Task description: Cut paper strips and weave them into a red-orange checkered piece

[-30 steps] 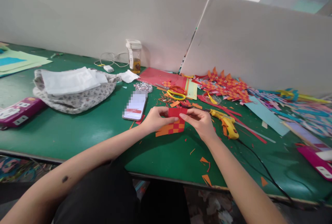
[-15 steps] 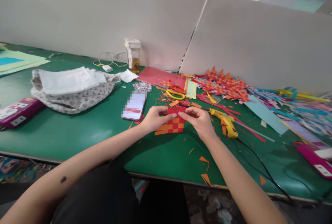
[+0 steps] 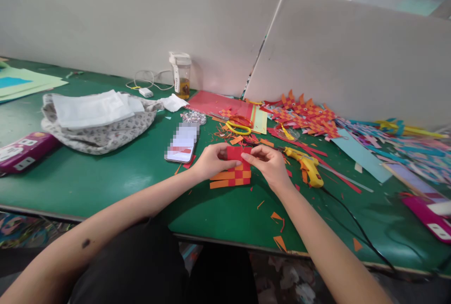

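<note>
- Compared with a second before, not much had changed: the woven red-and-orange paper square (image 3: 234, 172) sat a touch lower on the green table (image 3: 105, 177), and more plain red showed at its top edge.
- Left hand (image 3: 210, 160) was pinching the square's left top corner, right hand (image 3: 268, 165) was pinching the right top edge, both closed on it.
- One phone (image 3: 183, 143) lay just left of the square, one yellow glue gun (image 3: 306, 165) just right of it, one pair of yellow scissors (image 3: 239, 127) behind it.
- Two pink power strips: one (image 3: 21, 151) far left of the square, one (image 3: 428, 214) far right.
- One lidded bottle (image 3: 181, 76) behind the phone held some amber liquid.
- The floral cloth bag (image 3: 102, 132) left of the phone had white sheets (image 3: 89, 109) lying on top.
</note>
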`<state>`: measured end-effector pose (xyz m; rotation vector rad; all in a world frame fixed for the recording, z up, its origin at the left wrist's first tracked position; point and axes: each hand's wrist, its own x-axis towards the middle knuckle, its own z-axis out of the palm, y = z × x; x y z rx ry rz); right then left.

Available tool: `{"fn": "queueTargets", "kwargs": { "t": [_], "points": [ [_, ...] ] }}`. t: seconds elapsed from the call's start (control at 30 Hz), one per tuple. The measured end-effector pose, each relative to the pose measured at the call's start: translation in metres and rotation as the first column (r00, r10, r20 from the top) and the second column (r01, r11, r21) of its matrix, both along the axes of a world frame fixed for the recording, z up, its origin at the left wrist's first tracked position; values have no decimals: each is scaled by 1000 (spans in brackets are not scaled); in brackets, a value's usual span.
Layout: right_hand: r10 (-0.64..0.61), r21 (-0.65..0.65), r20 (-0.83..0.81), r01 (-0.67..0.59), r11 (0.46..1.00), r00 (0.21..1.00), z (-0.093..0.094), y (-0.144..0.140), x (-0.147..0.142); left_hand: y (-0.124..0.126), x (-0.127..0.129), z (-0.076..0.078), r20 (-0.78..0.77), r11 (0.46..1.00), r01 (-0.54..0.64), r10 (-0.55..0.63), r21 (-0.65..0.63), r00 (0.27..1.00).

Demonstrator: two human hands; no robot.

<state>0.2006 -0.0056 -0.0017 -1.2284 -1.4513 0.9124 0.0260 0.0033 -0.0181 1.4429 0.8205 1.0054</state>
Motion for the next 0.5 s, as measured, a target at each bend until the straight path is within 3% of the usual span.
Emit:
{"fn": "queueTargets", "kwargs": {
  "t": [0.5],
  "points": [
    [-34, -27, -5, 34, 999, 999, -1, 0, -1, 1, 1, -3, -23, 1000, -3, 3, -21, 1000]
  ]
}}
